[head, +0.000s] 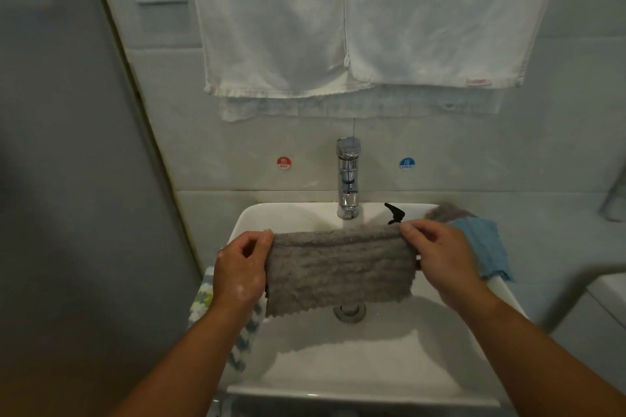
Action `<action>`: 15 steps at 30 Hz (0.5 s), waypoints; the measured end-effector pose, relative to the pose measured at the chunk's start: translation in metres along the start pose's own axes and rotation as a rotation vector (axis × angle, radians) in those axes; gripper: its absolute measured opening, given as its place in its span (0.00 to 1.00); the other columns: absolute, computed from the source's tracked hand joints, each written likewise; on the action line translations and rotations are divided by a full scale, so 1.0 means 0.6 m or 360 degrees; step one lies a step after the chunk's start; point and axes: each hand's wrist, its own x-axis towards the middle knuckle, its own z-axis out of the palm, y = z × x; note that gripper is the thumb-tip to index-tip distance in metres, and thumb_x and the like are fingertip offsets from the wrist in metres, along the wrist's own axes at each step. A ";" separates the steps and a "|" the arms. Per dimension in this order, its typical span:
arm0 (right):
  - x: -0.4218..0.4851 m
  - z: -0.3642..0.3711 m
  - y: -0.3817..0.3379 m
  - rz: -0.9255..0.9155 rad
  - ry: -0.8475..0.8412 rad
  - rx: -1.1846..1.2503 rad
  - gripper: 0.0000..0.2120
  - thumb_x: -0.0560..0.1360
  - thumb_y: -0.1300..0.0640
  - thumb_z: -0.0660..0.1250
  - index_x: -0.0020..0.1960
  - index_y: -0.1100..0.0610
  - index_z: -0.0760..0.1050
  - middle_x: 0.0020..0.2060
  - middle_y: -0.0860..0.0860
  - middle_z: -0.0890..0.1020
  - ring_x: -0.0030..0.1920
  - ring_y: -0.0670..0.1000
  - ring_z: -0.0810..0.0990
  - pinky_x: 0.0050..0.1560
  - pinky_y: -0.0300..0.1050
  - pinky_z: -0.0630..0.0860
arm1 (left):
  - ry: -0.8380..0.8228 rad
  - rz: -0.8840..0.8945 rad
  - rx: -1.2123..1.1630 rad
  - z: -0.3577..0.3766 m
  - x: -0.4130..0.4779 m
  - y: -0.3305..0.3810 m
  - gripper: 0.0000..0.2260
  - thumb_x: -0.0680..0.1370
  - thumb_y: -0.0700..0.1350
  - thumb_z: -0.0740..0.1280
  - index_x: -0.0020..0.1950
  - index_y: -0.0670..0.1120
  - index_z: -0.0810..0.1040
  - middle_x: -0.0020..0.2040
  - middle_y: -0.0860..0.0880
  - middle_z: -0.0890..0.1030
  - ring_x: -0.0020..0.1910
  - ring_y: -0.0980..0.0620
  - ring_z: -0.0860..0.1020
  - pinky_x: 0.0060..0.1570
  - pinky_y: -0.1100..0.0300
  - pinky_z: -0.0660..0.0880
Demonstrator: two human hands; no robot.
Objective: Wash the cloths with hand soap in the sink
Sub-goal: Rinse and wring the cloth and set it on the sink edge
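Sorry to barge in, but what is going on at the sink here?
A person holds a grey cloth spread out between both hands above the white sink, the left hand pinching its left edge and the right hand its top right corner. No water shows under the tap. A blue cloth lies on the sink's right rim, and a patterned cloth hangs over the left.
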 end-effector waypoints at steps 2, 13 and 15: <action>0.000 0.013 0.004 0.0112 0.0041 -0.0065 0.08 0.78 0.48 0.70 0.42 0.45 0.85 0.37 0.45 0.86 0.43 0.52 0.85 0.47 0.59 0.83 | 0.0023 -0.0062 0.0057 0.006 -0.002 -0.002 0.11 0.81 0.53 0.68 0.41 0.52 0.84 0.38 0.56 0.83 0.43 0.52 0.81 0.50 0.48 0.81; -0.070 0.106 -0.045 -0.0053 -0.0224 -0.0171 0.05 0.78 0.49 0.69 0.48 0.46 0.84 0.39 0.42 0.85 0.43 0.42 0.84 0.47 0.46 0.84 | -0.0222 -0.0061 -0.0173 0.084 -0.074 0.002 0.05 0.79 0.53 0.69 0.46 0.58 0.84 0.41 0.54 0.86 0.45 0.49 0.85 0.45 0.46 0.84; -0.080 0.110 -0.057 -0.0170 -0.0273 -0.0237 0.06 0.79 0.51 0.68 0.51 0.46 0.84 0.40 0.40 0.84 0.44 0.39 0.82 0.48 0.38 0.81 | -0.0288 0.0064 -0.0113 0.089 -0.088 0.008 0.06 0.80 0.53 0.69 0.46 0.59 0.84 0.42 0.57 0.86 0.45 0.55 0.85 0.47 0.50 0.84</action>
